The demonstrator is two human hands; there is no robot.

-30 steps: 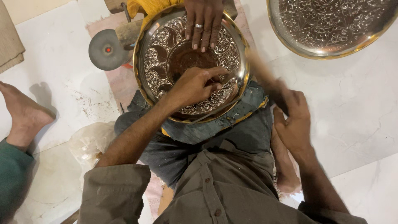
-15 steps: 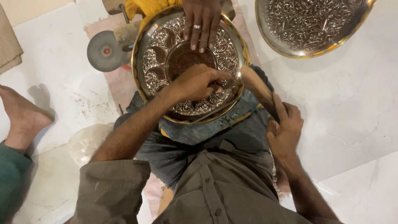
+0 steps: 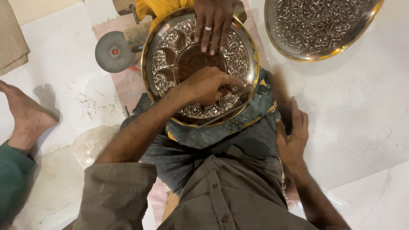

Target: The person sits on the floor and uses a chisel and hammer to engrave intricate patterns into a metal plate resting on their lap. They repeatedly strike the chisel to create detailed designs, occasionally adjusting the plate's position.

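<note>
Fingers [image 3: 223,87] of left hand [image 3: 206,85] pinch a thin metal tool [image 3: 240,90] against the round embossed silver-and-gold plate [image 3: 170,59], which rests on the person's lap. Right hand [image 3: 292,136] lies beside the thigh, fingers loosely spread, holding nothing. Another person's ringed hand [image 3: 211,23] presses the plate's far rim. Second embossed plate [image 3: 319,25] on white marble floor [image 3: 362,106]; grey grinding disc [image 3: 113,51] left.

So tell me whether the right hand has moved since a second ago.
Yes: the right hand drew slightly back from the engraved plate, toward the body.
</note>
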